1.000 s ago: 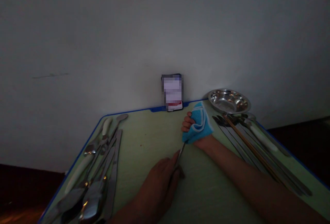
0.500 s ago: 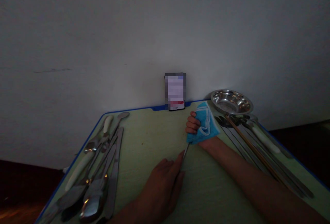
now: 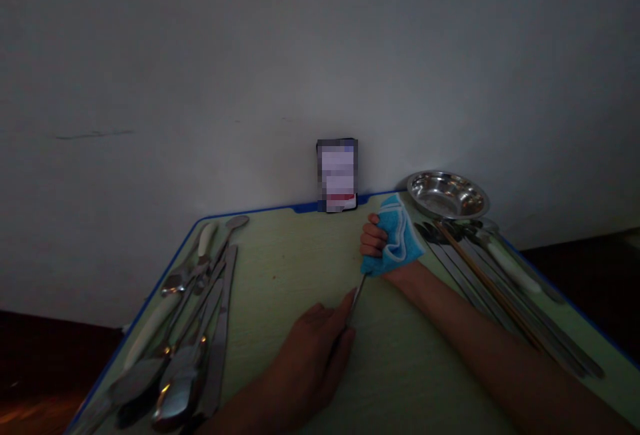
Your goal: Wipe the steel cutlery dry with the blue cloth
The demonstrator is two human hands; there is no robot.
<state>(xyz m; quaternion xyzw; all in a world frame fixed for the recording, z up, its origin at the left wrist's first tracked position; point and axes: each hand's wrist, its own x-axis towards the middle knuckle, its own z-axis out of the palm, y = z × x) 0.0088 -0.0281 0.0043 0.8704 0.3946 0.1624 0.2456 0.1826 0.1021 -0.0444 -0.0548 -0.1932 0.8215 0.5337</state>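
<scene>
My left hand (image 3: 315, 351), low in the middle, is closed on the near end of a thin metal utensil (image 3: 358, 293). Only a short, slim stretch of it shows, so its kind is unclear. Beyond it my right hand (image 3: 373, 236) is closed round a blue cloth (image 3: 399, 225) with white edging. The utensil's far end goes in under the cloth and is hidden there. Both hands are over the middle of the pale green table (image 3: 280, 268).
Several metal spoons, knives and white-handled pieces (image 3: 145, 331) lie along the left side. On the right are more cutlery and brown chopsticks (image 3: 493, 288), with a steel bowl (image 3: 447, 195) behind them. A phone (image 3: 339, 171) leans on the wall at the back edge.
The whole view has shifted slightly. Both hands keep their grip, and the cloth stays at about the same place on the utensil.
</scene>
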